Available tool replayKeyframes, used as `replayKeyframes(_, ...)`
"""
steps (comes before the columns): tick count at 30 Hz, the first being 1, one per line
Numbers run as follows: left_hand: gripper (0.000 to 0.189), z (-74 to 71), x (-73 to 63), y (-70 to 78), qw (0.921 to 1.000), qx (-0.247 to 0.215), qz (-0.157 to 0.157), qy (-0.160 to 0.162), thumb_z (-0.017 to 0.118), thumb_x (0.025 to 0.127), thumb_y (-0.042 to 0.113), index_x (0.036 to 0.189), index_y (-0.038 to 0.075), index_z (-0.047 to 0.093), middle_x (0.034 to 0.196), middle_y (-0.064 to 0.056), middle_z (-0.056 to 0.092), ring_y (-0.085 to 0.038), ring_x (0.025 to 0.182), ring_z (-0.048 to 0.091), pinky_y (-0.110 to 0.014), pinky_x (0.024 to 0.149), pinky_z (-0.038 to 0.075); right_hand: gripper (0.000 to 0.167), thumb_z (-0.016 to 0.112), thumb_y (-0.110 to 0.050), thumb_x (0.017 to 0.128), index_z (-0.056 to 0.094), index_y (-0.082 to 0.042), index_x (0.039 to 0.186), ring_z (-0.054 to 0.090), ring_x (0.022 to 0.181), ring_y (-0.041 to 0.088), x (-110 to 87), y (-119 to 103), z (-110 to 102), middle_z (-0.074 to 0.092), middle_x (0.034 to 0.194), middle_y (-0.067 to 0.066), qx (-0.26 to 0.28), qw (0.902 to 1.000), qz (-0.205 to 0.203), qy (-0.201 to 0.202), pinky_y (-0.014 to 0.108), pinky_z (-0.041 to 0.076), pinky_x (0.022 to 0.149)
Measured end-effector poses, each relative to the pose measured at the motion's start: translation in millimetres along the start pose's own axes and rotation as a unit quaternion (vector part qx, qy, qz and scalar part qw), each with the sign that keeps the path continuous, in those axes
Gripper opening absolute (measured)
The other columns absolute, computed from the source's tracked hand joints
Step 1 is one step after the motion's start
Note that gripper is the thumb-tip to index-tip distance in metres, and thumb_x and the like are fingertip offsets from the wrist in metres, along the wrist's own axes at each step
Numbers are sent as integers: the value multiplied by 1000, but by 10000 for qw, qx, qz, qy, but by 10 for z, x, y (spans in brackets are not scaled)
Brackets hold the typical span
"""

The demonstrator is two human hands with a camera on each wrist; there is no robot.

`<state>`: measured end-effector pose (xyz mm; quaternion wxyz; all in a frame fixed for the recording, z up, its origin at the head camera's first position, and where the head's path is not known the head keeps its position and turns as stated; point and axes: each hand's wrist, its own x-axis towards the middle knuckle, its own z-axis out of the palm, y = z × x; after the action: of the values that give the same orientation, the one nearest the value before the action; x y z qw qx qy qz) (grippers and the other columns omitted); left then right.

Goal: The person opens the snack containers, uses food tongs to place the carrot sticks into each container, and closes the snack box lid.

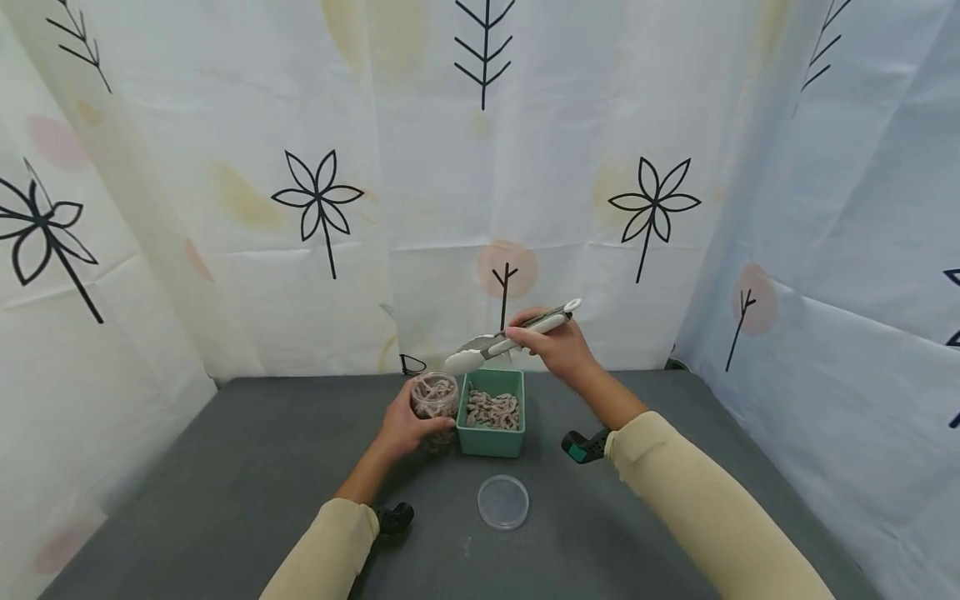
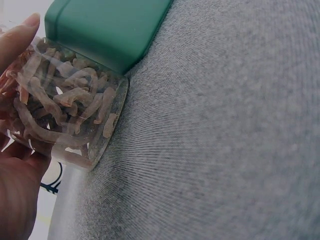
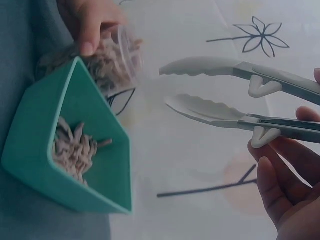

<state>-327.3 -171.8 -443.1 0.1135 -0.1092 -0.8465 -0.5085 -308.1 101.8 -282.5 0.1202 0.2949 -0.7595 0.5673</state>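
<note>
My left hand [image 1: 405, 425] grips a clear jar [image 1: 435, 398] packed with pale, brownish-pink strips, whose exact kind I cannot tell. In the left wrist view the jar [image 2: 65, 100] stands on the table against the green container. That green rectangular container [image 1: 491, 442] is just right of the jar, with a heap of the same strips [image 1: 492, 411] inside. Above both, my right hand [image 1: 551, 346] holds white-and-grey tongs [image 1: 510, 342]. In the right wrist view the tongs' [image 3: 210, 67] jaws are spread apart with nothing between them.
A round clear lid [image 1: 503, 502] lies on the dark grey table [image 1: 300, 467] in front of the green container. Patterned white curtains [image 1: 420, 183] rise behind the table and along both sides. Dark straps with small devices [image 1: 585, 447] are on both wrists.
</note>
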Motion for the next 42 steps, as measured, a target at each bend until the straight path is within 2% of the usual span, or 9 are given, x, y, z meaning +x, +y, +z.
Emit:
replayKeyframes(1,91,-1,1,-4,10000,18,-19,2,89,72,28,145,10,38,123,-16,55,-31,108,55,-48,87,45,18,68,-3,90,67,10,102,54,66,14,2,51,-33,67,85,13,-29,10000,24,15,34,46,63)
replayKeyframes(5,94,-7,-1,-4,9999,59,-91,-17,88,72,31,147,11,36,124,-15,55,-30,109,55,-48,88,46,22,70,-6,90,67,8,106,51,67,17,8,292,-161,64,87,12,-86,9998,165,9,30,42,62)
replayKeyframes(10,95,-6,-11,2,9999,6,-121,-60,88,72,32,148,11,35,125,-16,55,-31,110,55,-48,87,46,29,73,-14,89,66,5,110,58,82,20,-82,398,-260,65,105,17,-390,9982,454,-90,33,46,71)
replayKeyframes(13,95,-1,-11,-2,9999,12,-121,-80,88,72,33,148,11,34,125,-16,54,-30,110,55,-48,87,47,32,74,-17,88,65,2,112,60,90,22,-138,478,-284,64,111,18,-555,9965,570,-268,36,48,75)
replayKeyframes(22,95,-2,-13,-9,9999,43,-145,-77,88,73,32,148,12,34,125,-16,54,-31,109,56,-48,86,47,41,75,-13,87,61,-3,124,60,94,24,-242,759,-232,54,127,21,-483,9893,893,-1049,39,48,80)
replayKeyframes(28,94,3,-19,-6,9999,27,-125,-68,87,73,31,148,13,34,124,-16,54,-30,108,56,-47,85,48,45,72,-12,89,55,0,129,59,102,30,-262,896,-187,52,128,27,-223,9855,1270,-1104,47,46,87)
replayKeyframes(35,93,-6,-23,23,9998,-8,-154,-87,87,73,31,148,13,35,125,-16,54,-31,109,56,-48,86,47,41,72,-18,90,58,-4,125,59,95,23,-251,975,-164,57,122,20,-53,9818,1637,-963,41,46,82)
replayKeyframes(42,93,-9,-13,8,9998,1,-163,-64,87,74,30,148,13,34,125,-16,54,-31,110,55,-49,87,47,39,72,-20,90,60,-3,123,56,97,26,-251,980,-160,56,119,15,59,9756,1747,-1326,42,43,84)
